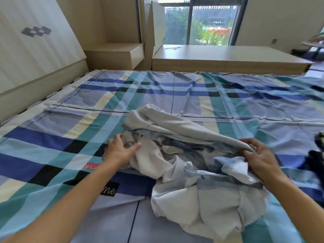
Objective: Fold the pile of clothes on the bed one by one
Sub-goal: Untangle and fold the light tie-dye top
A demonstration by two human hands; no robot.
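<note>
1. Grey-blue cloth, pale and much crumpled, makes up the garment (201, 195). It lies on the bed (52, 155), at the near side and a little right of the bed's middle.
2. Its long axis runs slantwise, from the near edge of the bed toward the far left. One long smooth fold forms a ridge on top along this line. Darker blue patches show in the creases, and I cannot tell what kind of garment it is.
3. On the right side of the bed, the right hand (259, 155) has its fingers curled round the near end of the ridge and pinches the cloth.
4. More to the bed's middle, the left hand (121, 149) has loose, spread fingers with the thumb out. It touches the cloth without closing on it.
5. Dark clothes (315, 158) lie at the right edge of the bed, partly out of view.
6. Beyond the far edge of the bed stands a low cabinet (228, 57), with a window (210, 23) behind it.
</note>
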